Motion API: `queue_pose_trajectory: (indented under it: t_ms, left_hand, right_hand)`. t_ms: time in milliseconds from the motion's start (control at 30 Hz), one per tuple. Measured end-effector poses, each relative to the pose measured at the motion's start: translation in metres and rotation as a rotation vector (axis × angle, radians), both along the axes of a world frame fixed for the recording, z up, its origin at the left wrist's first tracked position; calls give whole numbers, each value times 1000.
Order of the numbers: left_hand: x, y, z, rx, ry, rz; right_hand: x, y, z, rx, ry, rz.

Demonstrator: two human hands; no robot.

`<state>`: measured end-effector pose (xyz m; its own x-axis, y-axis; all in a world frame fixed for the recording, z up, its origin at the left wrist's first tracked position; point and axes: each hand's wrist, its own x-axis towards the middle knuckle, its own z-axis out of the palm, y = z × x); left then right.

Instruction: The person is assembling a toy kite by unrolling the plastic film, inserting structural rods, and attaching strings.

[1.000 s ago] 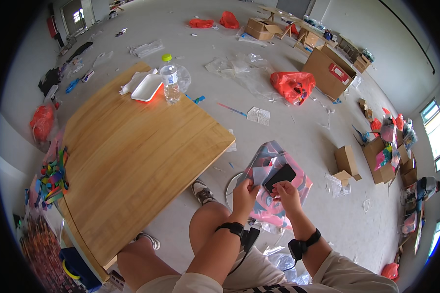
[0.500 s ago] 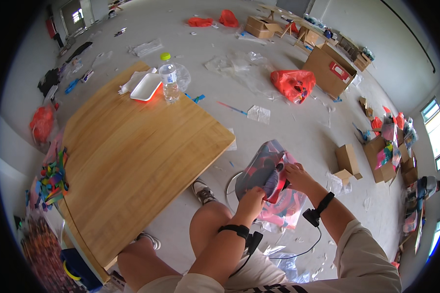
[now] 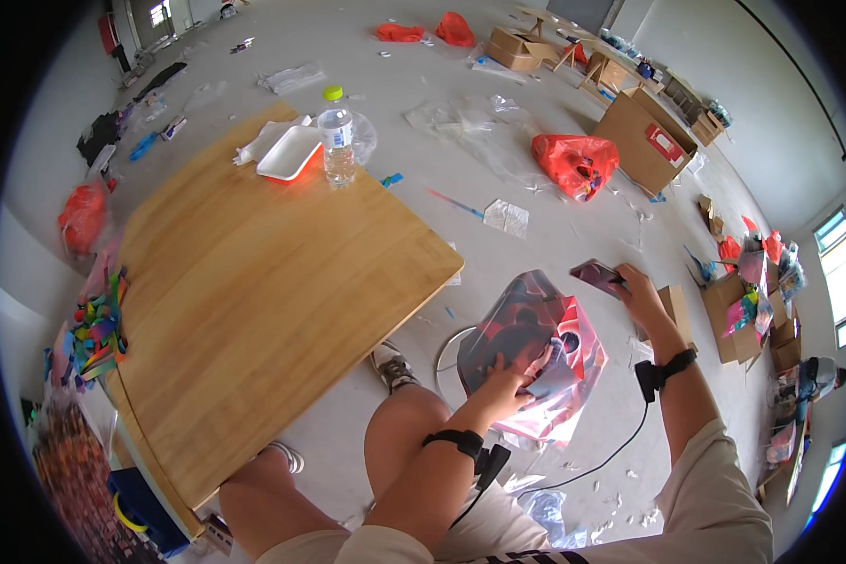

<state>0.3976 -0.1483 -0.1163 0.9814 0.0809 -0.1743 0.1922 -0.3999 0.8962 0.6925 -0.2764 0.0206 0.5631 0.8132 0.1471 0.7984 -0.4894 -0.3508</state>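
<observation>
Between my hands, in front of my knees, a clear plastic bag (image 3: pixel 583 376) holds red, pink and dark grey pieces. My left hand (image 3: pixel 503 390) rests on it with the fingers apart, next to a smooth grey piece (image 3: pixel 550 376) at its near side. Farther right, my right hand (image 3: pixel 641 293) is raised off the bag. It grips a flat, dark, rectangular piece (image 3: pixel 596 274) with a pinkish sheen by its right end; its exact kind is unclear. Both wrists wear black straps with small boxes.
To the left stands a wooden table (image 3: pixel 273 301) carrying a water bottle (image 3: pixel 336 141) and a white tray (image 3: pixel 289 153). A thin metal ring (image 3: pixel 442 362) shows beside the bag. Cardboard boxes (image 3: pixel 639 141), a red bag (image 3: pixel 578 167) and plastic scraps lie across the floor.
My right hand has left the bag, moving up and right with the flat dark piece. The left hand has shifted slightly right, its fingers now spread on the bag. The view has tilted slightly.
</observation>
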Motion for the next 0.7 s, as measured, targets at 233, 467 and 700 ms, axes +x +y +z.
queue_pose_trajectory:
  t_ms: [233,467,700]
  left_hand:
    - [7,2,-3,53,4,-62]
    - [2,-1,-13,11,-53,47]
    - [5,1,-5,-36,-11,45]
  right_hand:
    - [1,78,-79,-448,-71,790]
    - [-33,103,-81,-1160,90,896]
    - [-53,88,-79,-1411,-7,787]
